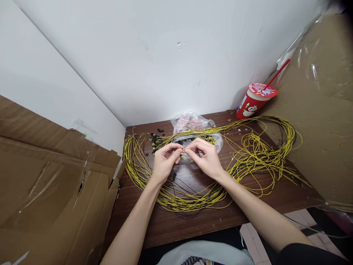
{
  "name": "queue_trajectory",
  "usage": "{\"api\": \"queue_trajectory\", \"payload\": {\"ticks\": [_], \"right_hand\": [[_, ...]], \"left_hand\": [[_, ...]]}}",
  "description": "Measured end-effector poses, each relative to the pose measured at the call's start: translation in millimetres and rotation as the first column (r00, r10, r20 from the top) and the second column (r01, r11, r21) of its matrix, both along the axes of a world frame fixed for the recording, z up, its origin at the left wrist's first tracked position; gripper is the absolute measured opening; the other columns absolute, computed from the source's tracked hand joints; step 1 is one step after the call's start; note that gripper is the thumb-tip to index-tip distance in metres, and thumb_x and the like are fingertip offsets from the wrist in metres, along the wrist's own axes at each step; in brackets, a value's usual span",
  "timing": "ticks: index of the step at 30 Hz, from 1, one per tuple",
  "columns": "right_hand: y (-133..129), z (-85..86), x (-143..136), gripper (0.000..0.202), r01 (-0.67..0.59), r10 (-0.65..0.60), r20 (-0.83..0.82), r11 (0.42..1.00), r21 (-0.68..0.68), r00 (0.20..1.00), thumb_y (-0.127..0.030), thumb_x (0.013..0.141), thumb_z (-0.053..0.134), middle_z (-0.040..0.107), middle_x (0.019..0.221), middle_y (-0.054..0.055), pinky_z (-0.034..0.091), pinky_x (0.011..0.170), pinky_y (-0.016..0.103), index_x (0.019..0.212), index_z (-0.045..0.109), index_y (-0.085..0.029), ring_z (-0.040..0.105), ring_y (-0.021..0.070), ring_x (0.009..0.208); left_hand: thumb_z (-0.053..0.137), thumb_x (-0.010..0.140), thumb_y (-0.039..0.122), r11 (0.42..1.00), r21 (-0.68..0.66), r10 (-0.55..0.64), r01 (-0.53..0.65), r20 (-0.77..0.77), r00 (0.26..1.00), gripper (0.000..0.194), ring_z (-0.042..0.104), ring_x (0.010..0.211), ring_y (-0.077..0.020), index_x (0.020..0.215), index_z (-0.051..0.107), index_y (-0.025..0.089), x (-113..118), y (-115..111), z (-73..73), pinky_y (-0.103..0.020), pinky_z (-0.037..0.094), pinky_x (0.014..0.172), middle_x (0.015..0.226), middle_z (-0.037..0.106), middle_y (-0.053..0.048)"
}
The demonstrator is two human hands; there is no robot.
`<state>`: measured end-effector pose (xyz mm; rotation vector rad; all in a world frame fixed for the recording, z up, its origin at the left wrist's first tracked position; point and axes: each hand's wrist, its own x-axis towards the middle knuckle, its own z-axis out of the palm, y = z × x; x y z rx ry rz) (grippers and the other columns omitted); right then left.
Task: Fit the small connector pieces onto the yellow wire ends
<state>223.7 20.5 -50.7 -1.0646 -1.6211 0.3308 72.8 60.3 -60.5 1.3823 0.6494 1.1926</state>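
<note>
Over the brown surface (pixel 162 232), partly hiding a transparent plastic bag (pixel 176 125) of small parts, the left hand (pixel 162 163) and the right hand (pixel 206 160) meet fingertip to fingertip; each grip is closed, thumb against forefinger, apparently on one tiny piece (pixel 183 149) too small to identify; yellow wires (pixel 190 203) loop around both hands, passing under the forearms on the near side and across the bag on the far side. So fine a pinch could slip, and the piece might then drop into the bag or among the wires, where it would be hard to find; a forearm shifting sideways could snag a strand and drag the loop; the tangle (pixel 256 154) on the right looks likely to knot if one wire is pulled alone. Black wire ends (pixel 154 141) lie bunched left of the bag; a loose black part (pixel 174 176) near the left hand could be swept off by a wrist; at the far right a red cup (pixel 250 105) with a straw (pixel 277 73) stands just beside the wires, so a tug might tip it; a cardboard box (pixel 55 184) on the left, a cardboard sheet (pixel 320 110) on the right and a white wall (pixel 179 73) behind limit the room.
</note>
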Motion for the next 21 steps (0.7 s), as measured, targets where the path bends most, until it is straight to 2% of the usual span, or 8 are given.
{"api": "queue_trajectory", "payload": {"ticks": [5, 10, 16, 21], "right_hand": [[0.7, -2.5, 0.0, 0.015, -0.005, 0.005, -0.028, 1.0, -0.026, 1.0, -0.027, 0.086, 0.061, 0.057, 0.07, 0.001, 0.039, 0.06, 0.026, 0.075, 0.064, -0.017, 0.051, 0.0124, 0.066], [2.6, -5.8, -1.0, 0.02, -0.031, 0.019, -0.135, 0.996, -0.087, 0.991, -0.034, 0.084, 0.063, 0.059, 0.071, 0.002, 0.041, 0.062, 0.027, 0.073, 0.065, -0.016, 0.052, 0.013, 0.067], [4.1, -7.8, -3.7, 0.017, -0.051, 0.021, -0.23, 0.99, -0.128, 0.973, -0.03, 0.082, 0.065, 0.059, 0.068, 0.001, 0.04, 0.058, 0.025, 0.073, 0.067, -0.015, 0.052, 0.0123, 0.063], [3.6, -5.5, -0.7, 0.01, 0.027, -0.037, -0.167, 0.998, -0.063, 0.985, -0.022, 0.083, 0.064, 0.061, 0.071, 0.001, 0.041, 0.06, 0.026, 0.075, 0.068, -0.016, 0.053, 0.0125, 0.067]], "left_hand": [[0.071, 0.074, 0.03, 1.0, -0.027, -0.015, 0.016, 0.045, 0.999, 0.018, 0.044, 0.05, -0.0048, 0.083, 0.068, 0.015, 2.8, 0.0, -1.9, -0.019, 0.034, 0.045, 0.072, 0.058, -0.002], [0.069, 0.076, 0.026, 1.0, -0.002, -0.027, 0.027, 0.051, 0.998, 0.013, 0.043, 0.051, -0.0038, 0.084, 0.068, 0.016, 5.0, -1.1, -4.6, -0.018, 0.033, 0.046, 0.073, 0.057, -0.001], [0.071, 0.074, 0.026, 0.999, -0.026, -0.022, 0.024, 0.06, 0.998, 0.016, 0.044, 0.051, -0.0038, 0.085, 0.067, 0.015, 6.6, -0.7, -5.6, -0.019, 0.035, 0.046, 0.076, 0.06, -0.002], [0.072, 0.073, 0.028, 0.994, -0.098, -0.047, 0.052, 0.049, 0.998, 0.02, 0.045, 0.053, -0.005, 0.088, 0.067, 0.015, 3.4, 0.6, -0.5, -0.019, 0.035, 0.048, 0.076, 0.063, -0.003]]}}
